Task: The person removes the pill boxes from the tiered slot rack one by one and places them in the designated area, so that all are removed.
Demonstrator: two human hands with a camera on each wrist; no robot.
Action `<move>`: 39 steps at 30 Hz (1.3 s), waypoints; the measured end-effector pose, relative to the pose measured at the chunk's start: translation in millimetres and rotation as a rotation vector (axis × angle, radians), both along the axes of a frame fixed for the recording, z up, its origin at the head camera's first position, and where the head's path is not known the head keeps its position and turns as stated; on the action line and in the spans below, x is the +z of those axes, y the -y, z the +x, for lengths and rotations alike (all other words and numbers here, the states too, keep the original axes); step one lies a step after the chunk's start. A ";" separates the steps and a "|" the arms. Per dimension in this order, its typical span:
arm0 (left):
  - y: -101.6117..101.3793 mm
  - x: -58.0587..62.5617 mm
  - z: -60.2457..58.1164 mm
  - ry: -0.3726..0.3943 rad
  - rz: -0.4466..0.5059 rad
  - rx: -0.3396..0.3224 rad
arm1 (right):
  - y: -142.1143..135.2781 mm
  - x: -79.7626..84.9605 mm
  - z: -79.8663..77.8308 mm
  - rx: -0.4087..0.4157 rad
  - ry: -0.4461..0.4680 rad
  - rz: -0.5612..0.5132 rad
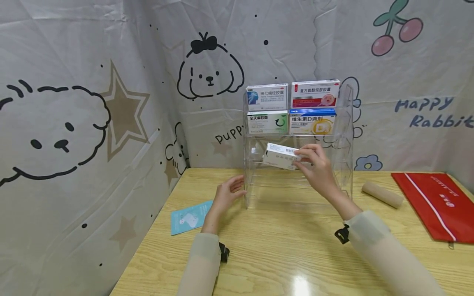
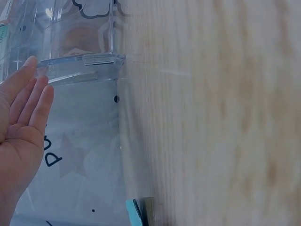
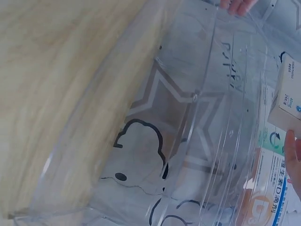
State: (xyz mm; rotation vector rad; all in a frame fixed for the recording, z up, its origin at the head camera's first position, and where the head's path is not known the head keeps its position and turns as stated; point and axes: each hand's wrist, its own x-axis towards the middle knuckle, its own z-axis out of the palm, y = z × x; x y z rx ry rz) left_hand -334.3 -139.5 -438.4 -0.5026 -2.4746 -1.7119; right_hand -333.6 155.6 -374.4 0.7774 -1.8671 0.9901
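Observation:
My right hand [image 1: 318,172] pinches one end of a white medicine box [image 1: 278,157] between thumb and fingers. This box is tilted, in front of the middle tier of a clear acrylic display rack [image 1: 347,154]. In the right wrist view the box [image 3: 288,96] shows at the right edge, partly cut off. My left hand [image 1: 228,194] is at the rack's left side, its fingers [image 2: 40,106] extended with the tips right at the clear edge. Upper tiers hold boxes: blue-and-white [image 1: 267,97], red-and-white [image 1: 314,94], green-and-white [image 1: 267,122] and a vitamin D box [image 1: 312,122].
A light-blue packet [image 1: 188,218] lies on the wooden table [image 1: 274,250] by my left forearm. To the rack's right are a brown cylinder [image 1: 382,194] and a red zippered pouch [image 1: 437,209]. A printed curtain [image 1: 289,45] hangs behind and along the left.

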 end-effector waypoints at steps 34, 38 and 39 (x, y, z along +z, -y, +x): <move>-1.4 1.3 -1.8 0.001 -0.016 0.008 | 18.0 -63.0 56.0 0.212 0.198 0.250; -1.3 0.8 -2.4 0.000 -0.017 0.004 | 21.8 -65.9 60.0 0.219 0.236 0.259; -1.3 0.6 -2.3 0.002 -0.019 0.004 | 22.6 -66.7 61.0 0.219 0.252 0.260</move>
